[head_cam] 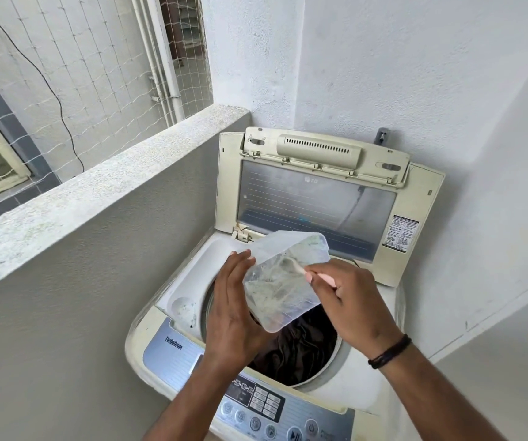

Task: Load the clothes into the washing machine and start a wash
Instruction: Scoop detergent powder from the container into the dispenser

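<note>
Netting (pixel 74 68) of pale cord was stretched across the opening at the far left, with a black cable (pixel 53 87) hanging in front of it and white pipes (pixel 165 58) running down beside it. A speckled concrete parapet (pixel 103 183) was seen running diagonally from the lower left towards the corner where the washing machine (pixel 167 332) was set against the white wall (pixel 415 74). The machine's lid (pixel 316 198) was raised and leaned back, its tinted window turned towards the camera, and a warning label (pixel 400 232) was fixed at its right edge. On the machine's front a blue-grey control panel (pixel 269 405) with round buttons was visible.

The left hand (pixel 234 313) was held over the left side of the drum opening, fingers spread and pressed against the side of a clear plastic container (pixel 283 281), which was gripped and tilted above the drum. Pale powdery residue was seen inside the container. Dark clothes (pixel 300 348) were lying in the drum directly beneath it.

The right hand (pixel 348 300) was closed around a small pinkish scoop (pixel 320 276), whose end was pushed into the container's open mouth. A black band (pixel 390 351) was worn on the right wrist. Above the lid's right corner, a grey tap fitting (pixel 383 135) was mounted on the wall.
</note>
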The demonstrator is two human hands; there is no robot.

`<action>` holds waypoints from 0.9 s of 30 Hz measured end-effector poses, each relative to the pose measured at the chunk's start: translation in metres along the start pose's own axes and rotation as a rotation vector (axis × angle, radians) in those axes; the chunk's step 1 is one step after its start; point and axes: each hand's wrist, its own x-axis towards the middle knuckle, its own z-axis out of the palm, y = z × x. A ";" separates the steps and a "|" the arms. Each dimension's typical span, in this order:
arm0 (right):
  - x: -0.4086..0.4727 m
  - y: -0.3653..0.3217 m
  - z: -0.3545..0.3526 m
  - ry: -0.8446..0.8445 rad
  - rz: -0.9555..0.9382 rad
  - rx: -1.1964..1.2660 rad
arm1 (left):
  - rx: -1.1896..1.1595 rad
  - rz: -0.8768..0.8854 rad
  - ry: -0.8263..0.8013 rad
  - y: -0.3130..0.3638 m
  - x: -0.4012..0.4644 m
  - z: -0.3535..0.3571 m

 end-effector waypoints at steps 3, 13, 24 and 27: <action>-0.005 0.000 0.008 -0.034 0.054 0.012 | 0.002 0.021 0.013 0.002 0.002 0.002; -0.013 -0.004 0.038 0.069 0.485 0.650 | 0.060 -0.109 -0.016 -0.008 0.004 0.000; -0.004 0.012 0.030 0.156 0.596 0.878 | -0.137 -0.463 -0.046 -0.040 -0.011 0.008; -0.001 0.019 0.031 0.158 0.659 0.955 | -0.178 -0.517 -0.029 -0.049 -0.015 0.011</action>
